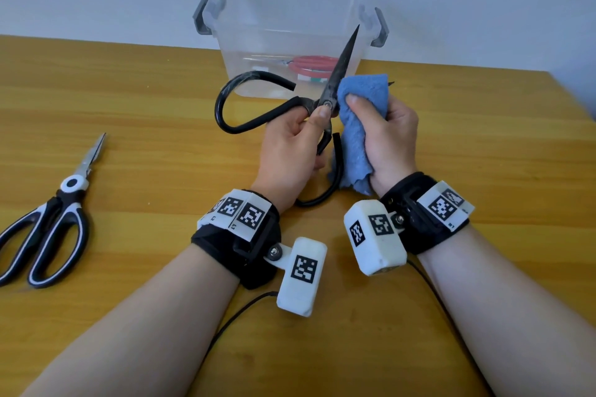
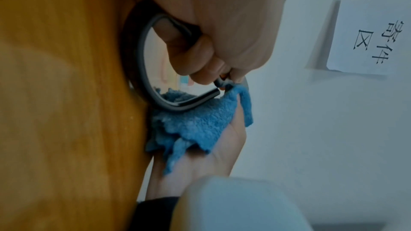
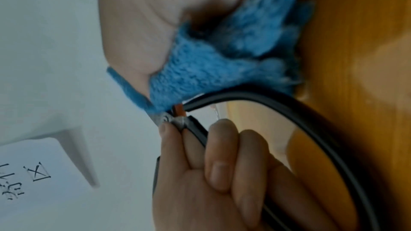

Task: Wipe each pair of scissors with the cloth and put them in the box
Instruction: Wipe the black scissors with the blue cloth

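My left hand (image 1: 298, 135) grips large black iron scissors (image 1: 342, 61) near their pivot, blades parted, one tip pointing up in front of the box. Their big loop handle (image 2: 142, 69) (image 3: 311, 111) curves below my fingers. My right hand (image 1: 383, 126) holds a blue cloth (image 1: 364, 97) (image 2: 195, 120) (image 3: 200, 69) bunched round the other blade, whose tip just shows past the cloth. A clear plastic box (image 1: 290, 10) with grey latches stands behind, red-handled scissors (image 1: 314, 64) lying inside. Black-and-white scissors (image 1: 61, 206) lie on the table at the left.
The wooden table (image 1: 483, 145) runs to a white wall behind the box. A paper sign (image 2: 367, 41) with printed characters hangs on the wall. Cables trail from both wrist cameras across the near table.
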The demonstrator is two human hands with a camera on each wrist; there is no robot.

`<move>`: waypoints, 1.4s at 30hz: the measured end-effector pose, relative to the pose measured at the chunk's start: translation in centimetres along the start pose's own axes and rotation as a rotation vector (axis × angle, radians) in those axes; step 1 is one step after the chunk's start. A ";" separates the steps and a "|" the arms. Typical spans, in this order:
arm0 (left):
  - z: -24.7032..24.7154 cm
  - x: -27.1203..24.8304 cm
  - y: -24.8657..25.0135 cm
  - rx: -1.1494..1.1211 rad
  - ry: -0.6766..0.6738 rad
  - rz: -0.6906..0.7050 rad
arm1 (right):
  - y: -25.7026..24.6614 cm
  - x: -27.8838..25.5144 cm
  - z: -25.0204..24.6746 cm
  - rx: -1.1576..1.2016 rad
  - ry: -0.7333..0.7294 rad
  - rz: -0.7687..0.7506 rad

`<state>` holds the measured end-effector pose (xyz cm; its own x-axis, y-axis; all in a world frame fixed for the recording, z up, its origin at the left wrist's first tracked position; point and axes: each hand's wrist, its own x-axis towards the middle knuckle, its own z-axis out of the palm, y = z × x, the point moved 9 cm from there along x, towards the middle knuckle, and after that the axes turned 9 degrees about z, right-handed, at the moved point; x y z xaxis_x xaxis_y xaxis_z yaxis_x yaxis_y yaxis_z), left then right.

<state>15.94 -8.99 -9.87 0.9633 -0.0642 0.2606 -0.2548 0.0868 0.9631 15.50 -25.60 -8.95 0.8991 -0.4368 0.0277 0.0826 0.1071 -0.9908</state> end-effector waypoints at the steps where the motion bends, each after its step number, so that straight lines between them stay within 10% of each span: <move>1: 0.1 0.0 -0.1 0.007 -0.008 -0.002 | 0.1 0.2 -0.7 0.045 0.058 0.019; 5: -0.2 0.2 -0.4 0.020 0.028 0.002 | 0.5 0.4 -1.3 0.142 0.102 0.067; 10: -0.3 0.2 -0.3 -0.007 0.032 0.000 | 0.2 -0.6 1.9 -0.058 -0.189 0.006; 17: 0.1 0.0 -0.3 0.021 -0.010 -0.020 | 0.3 0.3 -1.5 0.108 0.134 0.062; 23: -0.1 0.1 -0.4 -0.014 0.021 -0.015 | -0.2 -0.7 1.7 -0.036 -0.175 0.012; 29: 0.2 0.0 -0.5 0.011 -0.001 -0.028 | 0.2 0.3 -0.9 0.078 0.078 0.041; 42: -0.1 -0.1 0.0 -0.101 0.055 -0.039 | -0.1 -0.2 -0.4 0.278 0.026 0.082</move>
<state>15.89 -8.84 -9.93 0.9762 -0.0150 0.2165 -0.2101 0.1849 0.9600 15.17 -25.89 -8.86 0.8964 -0.4394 -0.0582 0.1278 0.3820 -0.9153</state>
